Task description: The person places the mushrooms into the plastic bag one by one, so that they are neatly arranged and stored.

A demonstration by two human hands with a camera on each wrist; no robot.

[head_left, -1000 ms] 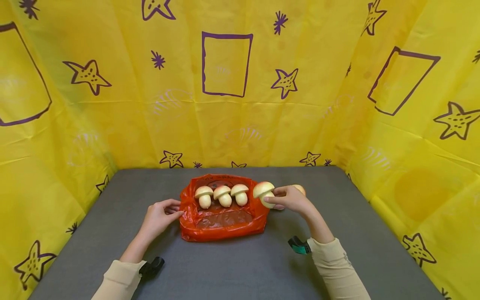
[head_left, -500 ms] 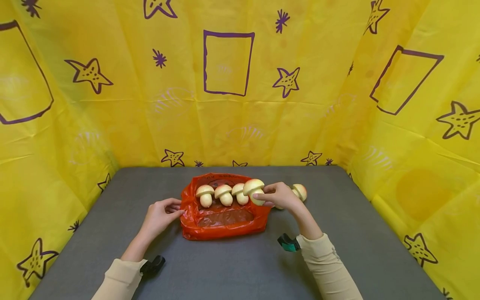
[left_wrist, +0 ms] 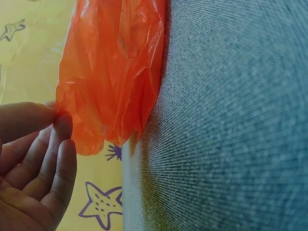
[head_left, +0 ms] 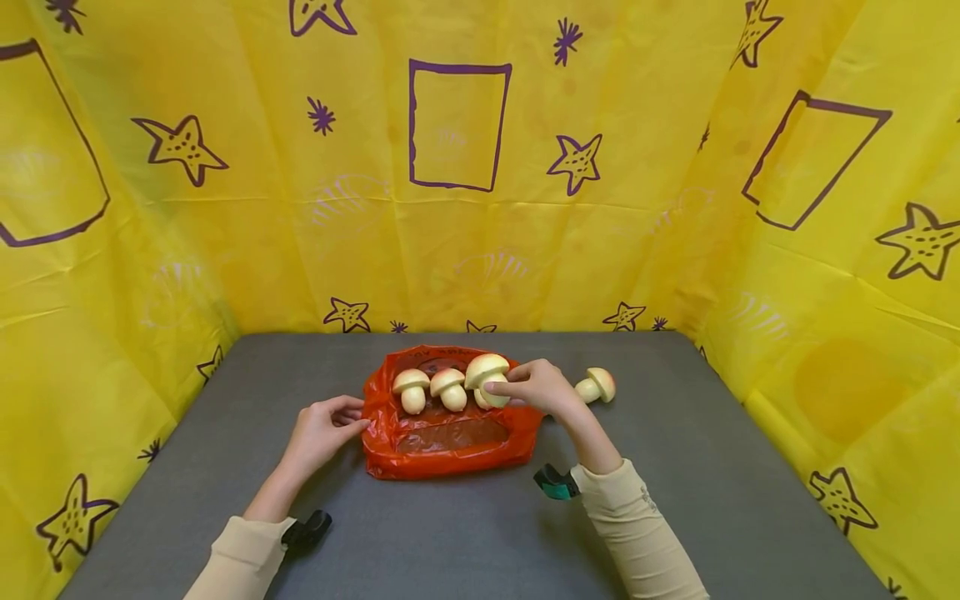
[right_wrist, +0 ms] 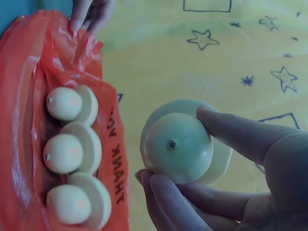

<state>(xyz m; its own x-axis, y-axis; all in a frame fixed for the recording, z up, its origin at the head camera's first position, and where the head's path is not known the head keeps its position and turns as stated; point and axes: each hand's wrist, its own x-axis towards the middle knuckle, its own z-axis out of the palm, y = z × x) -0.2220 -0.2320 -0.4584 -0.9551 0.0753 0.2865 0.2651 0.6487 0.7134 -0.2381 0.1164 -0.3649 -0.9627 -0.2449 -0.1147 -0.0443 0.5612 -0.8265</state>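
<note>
- Currently, the right hand has its grip on a smooth, cream-coloured mushroom with a domed, red-tinged cap; it pinches the held mushroom by the stem, cap uppermost;
- this mushroom is over the right part of a crinkled, red-orange plastic bag; the right wrist view shows it apart from the bag, though how high is hard to judge;
- the left hand pinches the bag's left edge in its grip, between thumb and forefinger;
- three similar cream mushrooms lie side by side in a row within the bag's raised edges, stems toward the person; in the head view the rightmost is mostly behind the held mushroom;
- another cream mushroom with a reddish cap lies on the grey, cloth-textured desk, right of the bag, its cap pointing right;
- dark lettering runs along the bag beside the row of caps.
</note>
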